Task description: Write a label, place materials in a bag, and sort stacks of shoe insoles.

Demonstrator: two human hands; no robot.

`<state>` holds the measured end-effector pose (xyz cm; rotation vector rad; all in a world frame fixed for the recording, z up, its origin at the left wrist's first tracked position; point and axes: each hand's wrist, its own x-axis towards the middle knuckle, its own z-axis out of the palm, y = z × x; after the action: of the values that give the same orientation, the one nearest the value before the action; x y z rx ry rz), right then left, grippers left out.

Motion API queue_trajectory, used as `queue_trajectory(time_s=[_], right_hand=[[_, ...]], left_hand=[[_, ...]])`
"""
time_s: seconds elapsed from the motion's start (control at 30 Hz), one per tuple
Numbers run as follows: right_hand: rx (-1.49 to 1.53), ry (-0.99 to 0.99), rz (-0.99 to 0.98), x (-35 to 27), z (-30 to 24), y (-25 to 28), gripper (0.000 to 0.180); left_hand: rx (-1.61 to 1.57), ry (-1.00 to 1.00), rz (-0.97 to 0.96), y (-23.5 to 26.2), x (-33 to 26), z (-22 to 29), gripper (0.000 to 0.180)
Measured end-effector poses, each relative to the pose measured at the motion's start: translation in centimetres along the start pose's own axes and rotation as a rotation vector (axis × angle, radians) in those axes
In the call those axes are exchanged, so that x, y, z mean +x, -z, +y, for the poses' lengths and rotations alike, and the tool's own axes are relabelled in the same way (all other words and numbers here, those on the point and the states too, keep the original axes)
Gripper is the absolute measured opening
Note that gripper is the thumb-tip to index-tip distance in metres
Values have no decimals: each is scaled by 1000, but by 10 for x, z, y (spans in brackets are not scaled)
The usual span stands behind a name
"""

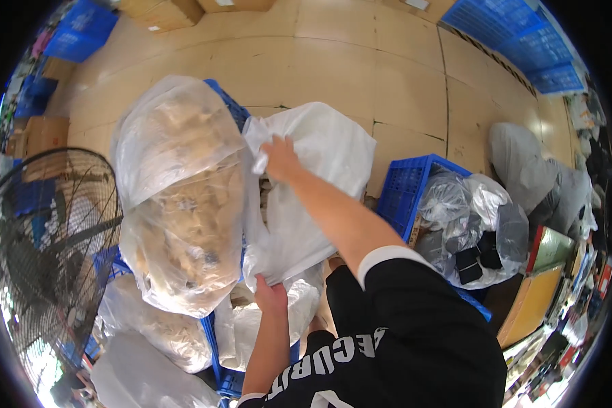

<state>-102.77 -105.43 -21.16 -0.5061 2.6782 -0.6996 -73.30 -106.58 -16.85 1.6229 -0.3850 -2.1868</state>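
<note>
A big white plastic sack lies spread in front of me, its mouth edge toward the left. My right hand is closed on the far part of that edge, the plastic bunched by its fingers. My left hand pinches the near part of the edge. Between my hands a narrow gap shows some brownish contents, too little to name. Directly left stands a bulging clear plastic bag full of tan pieces, their kind blurred by the film, resting in a blue crate.
A black-caged fan stands at the left. To the right, a blue crate holds clear bags and black items. More filled bags lie near me at the lower left. Cardboard boxes and blue crates line the far side.
</note>
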Motion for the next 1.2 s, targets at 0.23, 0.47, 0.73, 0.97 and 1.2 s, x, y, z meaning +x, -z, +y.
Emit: queue_trajectory(time_s=[0.23, 0.47, 0.73, 0.97, 1.2], right_hand=[[-82, 368, -374, -126, 47, -50, 46], [-56, 243, -291, -284, 76, 31, 34], [-70, -166, 86, -560, 126, 89, 17], [-374, -989, 486, -796, 171, 66, 22], [87, -1750, 869, -992, 160, 17, 20]], left_hand=[[234, 101, 217, -6, 61, 13, 32], [82, 310, 226, 5, 80, 22, 28], [697, 176, -188, 69, 74, 70, 34], [1019, 27, -217, 148, 30, 112, 32], [1189, -13, -295, 126, -4, 80, 34]])
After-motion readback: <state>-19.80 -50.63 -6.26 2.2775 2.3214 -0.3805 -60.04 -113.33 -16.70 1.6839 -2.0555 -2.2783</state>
